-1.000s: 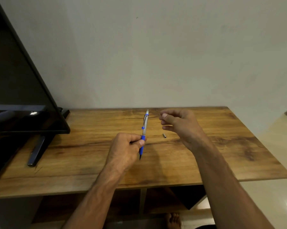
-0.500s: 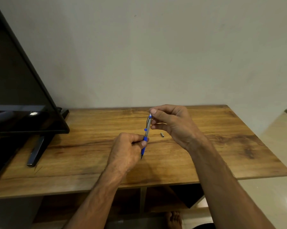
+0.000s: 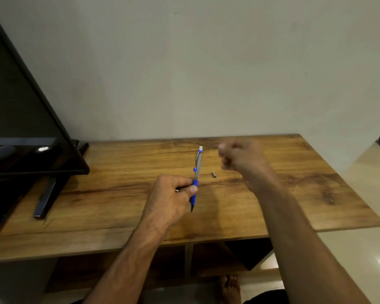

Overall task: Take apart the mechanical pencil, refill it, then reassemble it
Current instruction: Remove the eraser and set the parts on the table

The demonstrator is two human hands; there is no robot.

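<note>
My left hand [image 3: 171, 194] holds the mechanical pencil [image 3: 197, 167] by its blue grip. The pencil stands nearly upright above the wooden table [image 3: 294, 194], dark tip down. Its silver barrel, clip and white eraser end point up. My right hand [image 3: 239, 159] is blurred, to the right of the pencil's top and apart from it. Its fingers are curled closed, and I see nothing in them. A small grey metal cap [image 3: 213, 174] lies on the table between the two hands.
A black TV screen [image 3: 27, 128] stands on the left part of the table on a dark stand foot [image 3: 46, 198]. A plain wall rises behind the table's far edge. Below the front edge are shelves, the tiled floor and a bare foot [image 3: 228, 288].
My right hand went to the top of the pencil, pinched it, then pulled away to the right with its fingers closed. My left hand kept the pencil nearly still.
</note>
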